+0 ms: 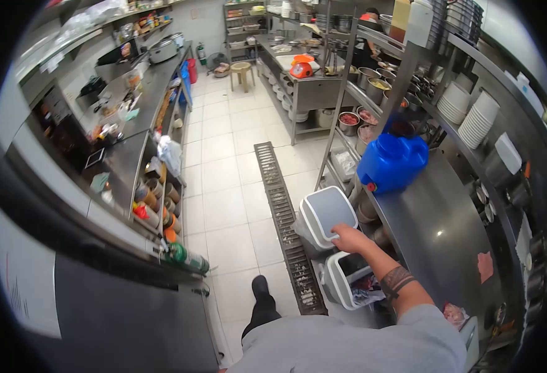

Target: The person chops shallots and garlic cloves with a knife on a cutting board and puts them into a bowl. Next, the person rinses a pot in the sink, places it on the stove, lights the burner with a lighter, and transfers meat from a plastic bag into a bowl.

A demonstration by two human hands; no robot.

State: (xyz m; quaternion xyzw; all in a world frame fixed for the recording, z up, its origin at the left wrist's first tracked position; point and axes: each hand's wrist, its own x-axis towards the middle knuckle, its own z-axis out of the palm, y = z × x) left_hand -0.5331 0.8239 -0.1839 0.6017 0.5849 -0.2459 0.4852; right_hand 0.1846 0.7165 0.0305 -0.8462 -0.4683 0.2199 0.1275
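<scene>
My right hand [346, 237] is at the near edge of a grey lid with a white rim [330, 211] on a bin beside the steel counter; its fingers bend over that rim. Nearer to me stands a second white-rimmed bin [342, 283], uncovered, with crumpled wrappers or bags [366, 290] inside. A large blue jerrycan [393, 161] with a red cap rests on the counter just beyond my right hand. My left hand does not show.
A floor drain grate [279, 217] runs along the white tiles. Left is a long counter [127, 158], with a green cylinder [188, 258] near its end. A stool [242, 76] stands far ahead. Another person [369, 18] is behind the right shelving.
</scene>
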